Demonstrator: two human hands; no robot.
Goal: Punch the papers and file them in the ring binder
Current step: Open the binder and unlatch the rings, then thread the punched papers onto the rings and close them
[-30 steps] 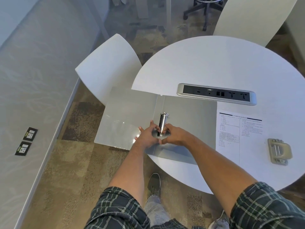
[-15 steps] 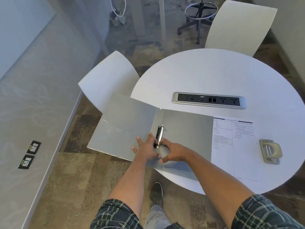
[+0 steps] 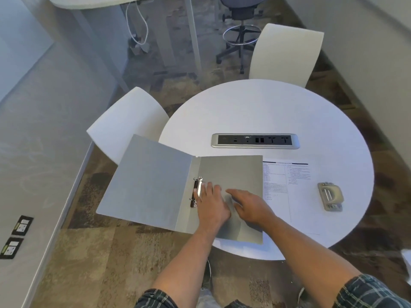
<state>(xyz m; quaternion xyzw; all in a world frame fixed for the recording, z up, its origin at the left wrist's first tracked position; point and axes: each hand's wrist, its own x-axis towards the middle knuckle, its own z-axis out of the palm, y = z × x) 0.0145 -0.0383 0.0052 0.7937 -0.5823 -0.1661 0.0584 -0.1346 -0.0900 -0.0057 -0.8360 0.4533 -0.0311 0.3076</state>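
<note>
Grey board, thin and a little springy, made up the ring binder (image 3: 155,183), which lay open with its right cover on the round table (image 3: 266,112) and its left cover hanging out past the edge over the carpet. My left hand (image 3: 212,205) lay flat on the right cover, fingers spread and holding nothing, touching the metal ring mechanism (image 3: 196,192) at the spine. My right hand (image 3: 250,206) rested open just beside it, palm down, also empty. Whether the rings stood parted I could not tell.

Printed papers (image 3: 287,187) lay flat on the table, their left edge tucked under the binder's right cover, with the hole punch (image 3: 331,196) a little way to their right. I judged the sheets light, limp and slippery on that smooth top, best slid out, squared and pinched at one edge. The punch looked small but heavy and stiff, something to press from above. With so much overhang, the binder looked apt to tip, so it wanted weight near the spine.
</note>
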